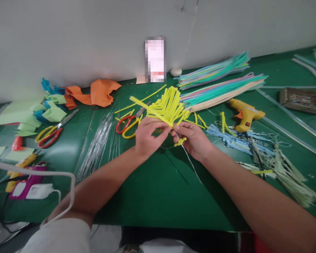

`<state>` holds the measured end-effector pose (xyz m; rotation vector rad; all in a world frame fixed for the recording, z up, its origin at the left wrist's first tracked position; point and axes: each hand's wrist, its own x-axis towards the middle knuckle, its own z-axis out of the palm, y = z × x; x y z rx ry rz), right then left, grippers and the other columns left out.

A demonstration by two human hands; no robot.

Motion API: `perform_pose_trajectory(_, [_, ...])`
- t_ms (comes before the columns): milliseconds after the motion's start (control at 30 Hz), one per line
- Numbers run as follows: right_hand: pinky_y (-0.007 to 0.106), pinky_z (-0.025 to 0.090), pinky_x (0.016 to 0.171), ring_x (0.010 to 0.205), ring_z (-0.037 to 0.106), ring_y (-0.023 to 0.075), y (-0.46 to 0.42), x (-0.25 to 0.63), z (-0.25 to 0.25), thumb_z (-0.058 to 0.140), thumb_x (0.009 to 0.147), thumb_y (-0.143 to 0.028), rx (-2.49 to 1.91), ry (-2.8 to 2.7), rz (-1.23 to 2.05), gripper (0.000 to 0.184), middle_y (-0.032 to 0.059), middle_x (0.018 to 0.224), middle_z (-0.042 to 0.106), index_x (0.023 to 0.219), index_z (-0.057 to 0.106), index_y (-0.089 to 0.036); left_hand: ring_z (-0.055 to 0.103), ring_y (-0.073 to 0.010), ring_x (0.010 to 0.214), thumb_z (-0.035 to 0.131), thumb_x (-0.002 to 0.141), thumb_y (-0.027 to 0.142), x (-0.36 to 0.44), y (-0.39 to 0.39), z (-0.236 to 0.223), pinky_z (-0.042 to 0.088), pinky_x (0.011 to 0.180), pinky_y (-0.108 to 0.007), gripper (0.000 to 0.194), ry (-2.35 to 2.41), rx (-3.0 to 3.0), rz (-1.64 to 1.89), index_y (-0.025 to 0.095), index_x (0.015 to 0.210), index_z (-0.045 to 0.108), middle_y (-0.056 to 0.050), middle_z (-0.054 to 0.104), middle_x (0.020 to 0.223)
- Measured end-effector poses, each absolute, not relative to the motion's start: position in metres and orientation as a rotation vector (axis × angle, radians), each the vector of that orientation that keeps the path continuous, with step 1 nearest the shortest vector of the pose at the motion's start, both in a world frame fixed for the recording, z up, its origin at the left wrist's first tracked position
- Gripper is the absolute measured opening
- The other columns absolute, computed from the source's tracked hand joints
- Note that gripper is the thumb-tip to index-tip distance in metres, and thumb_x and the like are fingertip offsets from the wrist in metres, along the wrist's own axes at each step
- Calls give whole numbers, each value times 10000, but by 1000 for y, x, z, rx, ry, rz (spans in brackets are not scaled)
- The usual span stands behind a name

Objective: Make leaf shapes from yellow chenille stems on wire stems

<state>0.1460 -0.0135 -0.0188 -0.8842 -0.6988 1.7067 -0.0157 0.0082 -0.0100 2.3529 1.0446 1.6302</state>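
Note:
Between my hands, above the green table, is a fan-shaped leaf of yellow pipe cleaners. My left hand is closed, its thumb and fingers pinching the leaf's lower end. My right hand pinches at the same spot from the other side, around the stem. A thin wire trails down below the right fingers. On it, under those fingers, sits a small yellow twisted piece. Scissors with red and yellow handles lie just beyond my left hand, partly covered by the leaf.
Bundles of coloured pipe cleaners lie at the back right, near a yellow glue gun and blue tassels. Left are metal wires, more scissors, orange paper and a purple power strip. A phone leans on the wall.

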Motion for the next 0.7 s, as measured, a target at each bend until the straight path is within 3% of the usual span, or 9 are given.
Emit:
perform_pose_trajectory(467, [239,464,526,502,563,86,-15,144,-16,837,652,-333,-902,-806,1648,208,2,648,675,664,707,-171,647,-134,756,686,843,204,-19,10,-13,511,714,-280,61,1004,2519,1608,211,898,711,-11,696,802])
perform_pose_trajectory(700, [249,454,533,507,578,101,-16,144,-16,817,680,-332,-898,-871,1586,184,3,635,679,663,715,-180,622,-132,744,648,856,155,-22,10,-14,496,688,-269,178,888,2697,1599,220,1017,689,-14,673,813])
